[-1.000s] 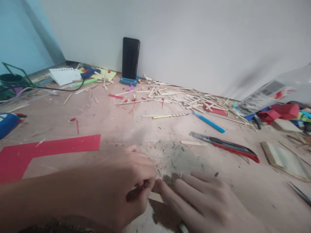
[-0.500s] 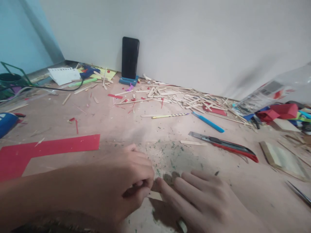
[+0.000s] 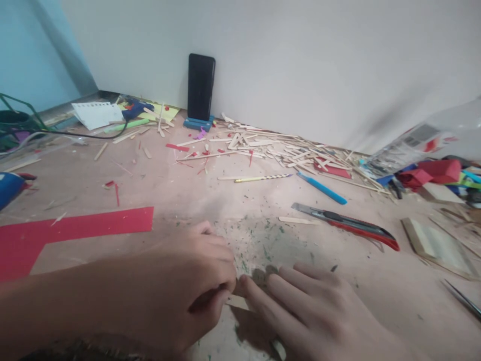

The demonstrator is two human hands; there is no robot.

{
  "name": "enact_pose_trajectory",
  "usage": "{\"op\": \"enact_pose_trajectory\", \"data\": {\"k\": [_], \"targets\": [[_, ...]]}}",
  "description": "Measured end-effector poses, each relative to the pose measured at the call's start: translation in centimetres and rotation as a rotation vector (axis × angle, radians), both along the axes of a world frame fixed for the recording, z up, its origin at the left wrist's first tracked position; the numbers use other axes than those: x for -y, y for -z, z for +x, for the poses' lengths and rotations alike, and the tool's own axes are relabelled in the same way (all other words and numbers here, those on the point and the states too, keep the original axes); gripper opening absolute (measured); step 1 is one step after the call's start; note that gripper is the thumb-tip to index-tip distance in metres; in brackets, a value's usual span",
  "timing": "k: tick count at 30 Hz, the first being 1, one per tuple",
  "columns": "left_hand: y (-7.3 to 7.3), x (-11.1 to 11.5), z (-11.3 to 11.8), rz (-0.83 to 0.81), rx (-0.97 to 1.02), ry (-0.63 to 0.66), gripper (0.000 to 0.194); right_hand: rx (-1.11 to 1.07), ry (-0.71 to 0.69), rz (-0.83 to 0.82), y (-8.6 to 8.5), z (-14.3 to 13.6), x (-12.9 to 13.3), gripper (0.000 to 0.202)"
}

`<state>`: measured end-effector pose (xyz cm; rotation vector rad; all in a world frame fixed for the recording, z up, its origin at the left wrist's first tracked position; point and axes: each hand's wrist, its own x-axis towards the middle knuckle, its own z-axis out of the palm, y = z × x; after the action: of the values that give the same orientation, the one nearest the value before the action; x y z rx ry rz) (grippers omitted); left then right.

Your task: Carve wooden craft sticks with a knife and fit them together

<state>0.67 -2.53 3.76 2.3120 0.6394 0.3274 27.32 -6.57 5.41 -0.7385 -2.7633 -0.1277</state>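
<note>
My left hand [image 3: 205,281] reaches in from the left, its fingers curled into a pinch. Between thumb and index finger it grips the end of a pale wooden craft stick [image 3: 237,302], most of which my hands hide. Opposite it, my right hand [image 3: 311,306] lies palm down with its fingers stretched out, the index fingertip beside the stick. A small pale rounded end [image 3: 278,349] shows beneath my right hand; what it belongs to is hidden. Dark green shavings [image 3: 259,240] are scattered just beyond both hands.
A red box cutter [image 3: 349,227], a blue capped pen-like tool [image 3: 322,188] and a striped pencil [image 3: 263,178] lie ahead. Red paper [image 3: 101,223] is at left. Many craft sticks [image 3: 263,145] lie along the wall near an upright phone [image 3: 201,87]. A wood block [image 3: 438,245] lies right.
Both hands stay almost in place, with only a slight shift of the left hand. The view has moved a little; the things on the table lie as before.
</note>
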Motion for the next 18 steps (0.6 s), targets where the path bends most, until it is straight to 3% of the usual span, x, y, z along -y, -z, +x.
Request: {"op": "enact_pose_trajectory", "data": {"k": [7, 11, 13, 18], "targets": [[0.3, -0.3, -0.3, 0.024, 0.066, 0.005, 0.014, -0.001, 0.012, -0.004, -0.5, 0.0, -0.1, 0.042], [0.7, -0.7, -0.2, 0.063, 0.108, -0.053, 0.015, 0.003, 0.04, -0.006, 0.3, 0.4, -0.2, 0.023], [1.2, -0.9, -0.1, 0.107, 0.119, -0.086, 0.018, 0.009, 0.075, -0.011, 0.4, 0.7, -0.4, 0.026], [2.2, -1.4, 0.0, 0.28, 0.096, -0.124, 0.026, 0.047, 0.167, -0.056, -1.1, 0.9, -1.3, 0.02]]}}
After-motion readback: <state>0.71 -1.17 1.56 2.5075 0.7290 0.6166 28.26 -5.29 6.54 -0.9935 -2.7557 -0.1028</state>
